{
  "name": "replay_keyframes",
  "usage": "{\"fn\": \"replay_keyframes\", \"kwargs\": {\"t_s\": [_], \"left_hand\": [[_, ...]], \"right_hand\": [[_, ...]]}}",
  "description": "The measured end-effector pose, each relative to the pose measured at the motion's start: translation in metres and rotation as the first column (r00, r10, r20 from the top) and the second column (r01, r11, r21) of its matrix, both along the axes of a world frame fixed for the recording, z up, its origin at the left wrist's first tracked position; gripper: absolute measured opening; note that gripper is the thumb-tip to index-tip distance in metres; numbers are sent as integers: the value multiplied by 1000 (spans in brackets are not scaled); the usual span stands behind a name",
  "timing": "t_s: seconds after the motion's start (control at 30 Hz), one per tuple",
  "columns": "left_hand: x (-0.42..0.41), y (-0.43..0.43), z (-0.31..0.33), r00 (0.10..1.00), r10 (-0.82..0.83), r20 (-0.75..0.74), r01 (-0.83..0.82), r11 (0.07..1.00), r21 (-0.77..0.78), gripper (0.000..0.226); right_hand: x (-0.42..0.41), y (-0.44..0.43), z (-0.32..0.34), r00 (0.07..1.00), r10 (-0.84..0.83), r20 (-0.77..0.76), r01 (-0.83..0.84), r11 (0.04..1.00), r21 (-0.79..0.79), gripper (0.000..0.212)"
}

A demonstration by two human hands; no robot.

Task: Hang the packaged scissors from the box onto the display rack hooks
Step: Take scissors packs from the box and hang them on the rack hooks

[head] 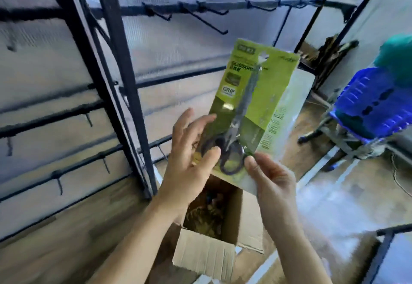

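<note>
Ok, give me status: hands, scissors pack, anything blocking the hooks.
Right hand pinches scissors pack at its low corner; left hand open, touching its left edge. Pack upright below bare hooks, not hung. Nothing between.

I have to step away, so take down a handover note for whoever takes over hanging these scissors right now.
Left hand: open, fingers resting against the left edge of the packaged scissors.
Right hand: pinches their lower right corner, above the open box.
Done: this pack is out of the box.
Left: hang it on one of the hooks, all bare in view; box contents too blurred to count.
</note>
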State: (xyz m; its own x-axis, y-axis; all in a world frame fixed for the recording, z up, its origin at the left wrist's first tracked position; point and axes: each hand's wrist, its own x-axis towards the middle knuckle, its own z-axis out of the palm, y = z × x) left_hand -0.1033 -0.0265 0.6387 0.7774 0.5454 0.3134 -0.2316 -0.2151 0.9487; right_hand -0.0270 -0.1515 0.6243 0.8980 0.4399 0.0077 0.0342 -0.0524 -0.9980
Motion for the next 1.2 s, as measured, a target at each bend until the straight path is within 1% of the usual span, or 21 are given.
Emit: {"fn": "replay_keyframes", "kwargs": {"t_s": [0.03,0.13,0.2,0.23,0.3,0.37,0.43,0.47,0.53,0.57,0.6,0.7,0.73,0.77,0.83,0.87,0.9,0.97,1.07,1.13,1.2], "left_hand": [[-10,3,11,998,55,24,-54,997,-51,39],[-48,20,38,985,161,54,-157,984,-82,39],[-79,35,53,973,220,65,-217,975,-48,37],[-95,42,59,964,258,66,-258,966,-4,35],[-126,58,67,925,372,84,-379,920,103,28],[-157,78,70,853,509,114,-521,827,209,18],[-190,96,71,785,610,109,-615,746,254,18],[-204,103,73,766,635,98,-638,731,242,21],[-231,112,77,744,661,97,-665,716,214,22],[-243,116,81,727,676,122,-686,706,173,21],[-255,122,78,705,695,144,-708,702,79,22],[-296,144,71,681,720,134,-611,659,-438,36],[-310,150,70,699,703,127,-571,657,-492,45],[-324,156,70,707,693,142,-560,670,-487,44],[-350,168,71,670,725,156,-628,667,-400,12],[-363,173,72,654,741,151,-668,659,-345,14],[-375,178,73,654,741,154,-676,664,-320,19],[-399,190,77,652,738,172,-642,658,-394,10],[-430,203,86,635,755,163,-627,627,-462,10],[-443,210,91,623,766,158,-625,609,-489,15],[-453,216,95,605,776,180,-618,600,-508,18]], "right_hand": [[-10,6,8,999,25,42,-25,1000,-19,56],[-40,31,36,984,139,111,-147,987,59,11],[-59,48,52,949,236,208,-257,963,80,13],[-70,58,58,938,262,226,-291,951,106,16],[-95,80,74,926,258,276,-304,942,141,45],[-121,101,82,902,165,398,-240,960,147,68],[-156,126,93,812,106,574,-173,983,64,78],[-177,140,96,734,111,670,-147,989,-3,82],[-219,166,97,458,215,862,-103,977,-188,89],[-238,179,94,337,287,897,-80,958,-277,84],[-255,191,91,260,347,901,-70,938,-340,77],[-297,219,91,199,438,877,-116,899,-423,63],[-309,225,91,189,471,862,-153,881,-448,63],[-319,231,90,162,509,845,-175,858,-483,65],[-338,241,89,61,592,804,-237,791,-564,74],[-346,246,90,33,616,787,-329,750,-574,75],[-352,250,93,64,611,789,-447,724,-525,69],[-357,259,104,252,578,776,-623,711,-327,54],[-362,276,114,539,443,717,-572,817,-75,36],[-374,286,115,689,493,531,-589,808,14,19],[-389,293,114,698,646,309,-694,717,70,15]]}}
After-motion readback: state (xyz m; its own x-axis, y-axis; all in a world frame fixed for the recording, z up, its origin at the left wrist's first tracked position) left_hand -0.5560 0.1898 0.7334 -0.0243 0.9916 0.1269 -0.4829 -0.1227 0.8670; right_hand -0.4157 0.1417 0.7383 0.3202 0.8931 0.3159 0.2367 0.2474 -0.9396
